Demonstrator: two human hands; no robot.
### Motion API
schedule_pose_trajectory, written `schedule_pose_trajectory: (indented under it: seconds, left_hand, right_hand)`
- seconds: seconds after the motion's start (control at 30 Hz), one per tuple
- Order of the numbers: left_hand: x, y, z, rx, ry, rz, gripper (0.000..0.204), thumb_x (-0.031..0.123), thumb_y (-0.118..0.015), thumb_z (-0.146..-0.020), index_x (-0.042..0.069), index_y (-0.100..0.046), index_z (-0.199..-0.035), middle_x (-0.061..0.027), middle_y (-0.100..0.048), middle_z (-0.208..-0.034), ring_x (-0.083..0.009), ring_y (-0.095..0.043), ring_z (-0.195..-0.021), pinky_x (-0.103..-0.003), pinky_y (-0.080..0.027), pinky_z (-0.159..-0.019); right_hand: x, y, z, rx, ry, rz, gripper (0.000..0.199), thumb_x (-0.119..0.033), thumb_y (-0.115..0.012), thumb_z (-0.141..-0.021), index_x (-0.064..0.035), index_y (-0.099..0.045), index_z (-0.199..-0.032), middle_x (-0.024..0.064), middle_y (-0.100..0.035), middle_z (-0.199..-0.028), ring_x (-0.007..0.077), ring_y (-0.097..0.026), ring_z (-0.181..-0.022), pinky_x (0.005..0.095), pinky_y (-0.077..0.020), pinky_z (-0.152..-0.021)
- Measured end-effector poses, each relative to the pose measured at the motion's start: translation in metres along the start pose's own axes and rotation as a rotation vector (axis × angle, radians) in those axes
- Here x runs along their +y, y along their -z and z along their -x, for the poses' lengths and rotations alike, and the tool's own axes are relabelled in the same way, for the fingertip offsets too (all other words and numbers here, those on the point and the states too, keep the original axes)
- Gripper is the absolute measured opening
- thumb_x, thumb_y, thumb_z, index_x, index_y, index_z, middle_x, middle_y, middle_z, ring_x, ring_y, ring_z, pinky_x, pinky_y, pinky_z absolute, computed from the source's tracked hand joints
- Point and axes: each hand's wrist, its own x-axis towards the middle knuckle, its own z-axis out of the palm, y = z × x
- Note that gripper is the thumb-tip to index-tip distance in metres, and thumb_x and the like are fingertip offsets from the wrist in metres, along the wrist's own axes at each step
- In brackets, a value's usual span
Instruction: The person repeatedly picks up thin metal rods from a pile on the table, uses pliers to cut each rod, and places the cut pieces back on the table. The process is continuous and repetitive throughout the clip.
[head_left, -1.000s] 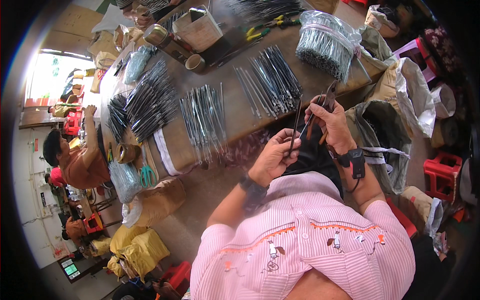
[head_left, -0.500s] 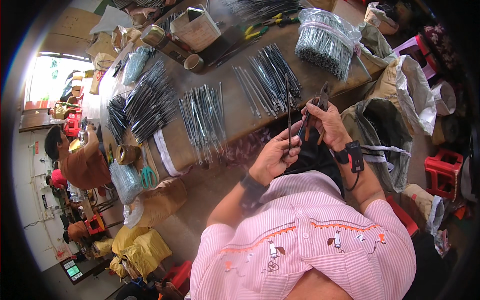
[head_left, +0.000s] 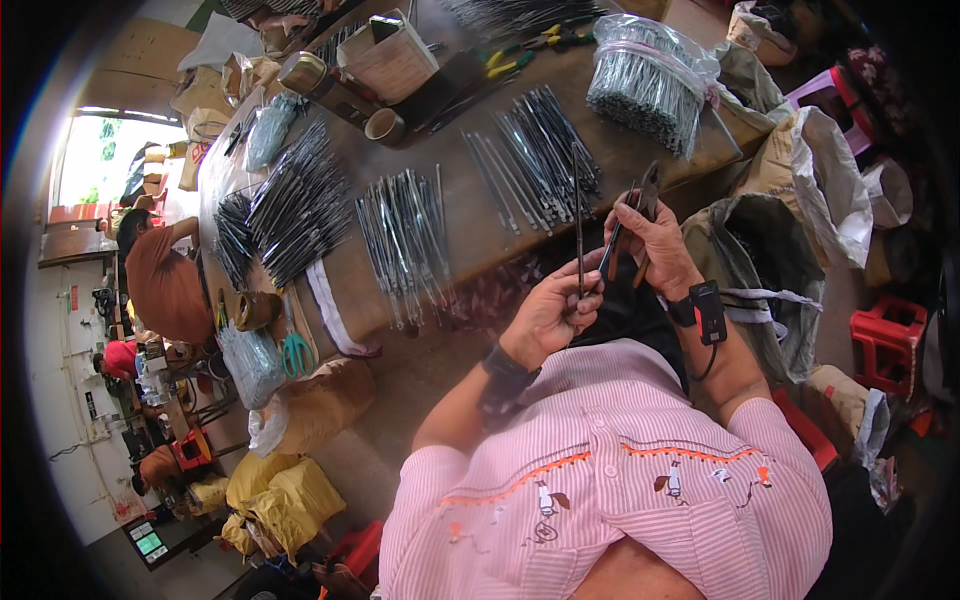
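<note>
My left hand [head_left: 556, 310] pinches a thin dark metal strip [head_left: 579, 225] that stands nearly upright between its fingers. In my right hand [head_left: 650, 240] are pliers [head_left: 648, 190] with brown handles, their jaws pointing away from me. A second thin piece also shows between the two hands, but I cannot make out which hand carries it. Both hands are close together beyond the table's near edge. Just past them on the table lies a loose bundle of dark strips [head_left: 545, 150], with a few separate strips [head_left: 495, 180] to its left.
More strip piles [head_left: 300, 210] lie left on the brown table [head_left: 440, 140]. A plastic-wrapped bundle [head_left: 650, 85] stands at the back right. A cup [head_left: 385, 126], flask [head_left: 310, 75] and cardboard box [head_left: 390, 55] are farther back. Sacks [head_left: 760, 270] crowd the right; a co-worker [head_left: 165, 280] sits left.
My hands stay almost in place, with the strip and pliers still held. The co-worker at the left has turned and leaned toward the table.
</note>
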Motion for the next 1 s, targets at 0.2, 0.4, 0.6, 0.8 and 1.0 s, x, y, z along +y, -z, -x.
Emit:
schedule_pose_trajectory:
  seconds: [0.2,0.4,0.6,0.8,1.0]
  left_hand:
    - [-0.002,0.001,0.001,-0.123,0.007,-0.112,0.030,0.009,-0.058,-0.090,0.003,-0.053,-0.120,-0.0011,-0.053,-0.080,-0.0065,-0.044,-0.059,-0.016,-0.034,-0.049]
    - [-0.004,-0.008,0.001,0.052,-0.139,-0.250,0.014,0.005,-0.061,-0.089,0.004,-0.063,-0.103,0.0001,-0.056,-0.071,-0.0053,-0.044,-0.048,-0.018,-0.031,-0.040]
    - [-0.002,-0.017,0.008,0.095,-0.488,-0.613,0.016,0.003,-0.062,-0.089,0.002,-0.065,-0.104,0.0019,-0.058,-0.074,-0.0017,-0.045,-0.051,-0.017,-0.034,-0.042]
    - [-0.003,-0.025,0.009,0.162,-0.717,-0.885,0.014,0.001,-0.060,-0.090,0.002,-0.065,-0.103,0.0028,-0.054,-0.076,-0.0021,-0.045,-0.055,-0.018,-0.037,-0.047]
    - [-0.004,-0.027,0.008,0.180,-0.839,-1.048,0.015,-0.001,-0.060,-0.088,-0.001,-0.065,-0.102,-0.0010,-0.055,-0.083,-0.0069,-0.051,-0.067,-0.020,-0.041,-0.058]
  right_hand:
    - [-0.005,0.000,0.003,-0.081,0.037,-0.001,0.018,-0.017,-0.064,-0.091,-0.0052,-0.057,-0.102,0.0072,-0.064,-0.085,0.0166,-0.063,-0.075,0.0302,-0.0541,-0.065]
    - [-0.006,0.000,0.015,0.080,-0.042,-0.083,0.014,-0.016,-0.058,-0.093,-0.0020,-0.060,-0.092,0.0119,-0.066,-0.092,0.0186,-0.063,-0.076,0.0285,-0.0533,-0.066]
    - [-0.010,0.019,0.028,0.251,-0.256,-0.536,0.033,-0.023,-0.050,-0.091,0.0077,-0.062,-0.088,0.0265,-0.064,-0.101,0.0329,-0.064,-0.095,0.0363,-0.0553,-0.085]
    - [-0.026,0.015,0.050,-0.039,-0.459,-0.672,0.047,-0.031,-0.043,-0.092,0.0113,-0.061,-0.098,0.0301,-0.059,-0.109,0.0377,-0.062,-0.094,0.0395,-0.0548,-0.088]
    - [-0.016,0.004,0.063,-0.386,-0.682,-0.963,0.043,-0.033,-0.042,-0.091,0.0030,-0.055,-0.110,0.0216,-0.064,-0.099,0.0358,-0.066,-0.081,0.0418,-0.0560,-0.077]
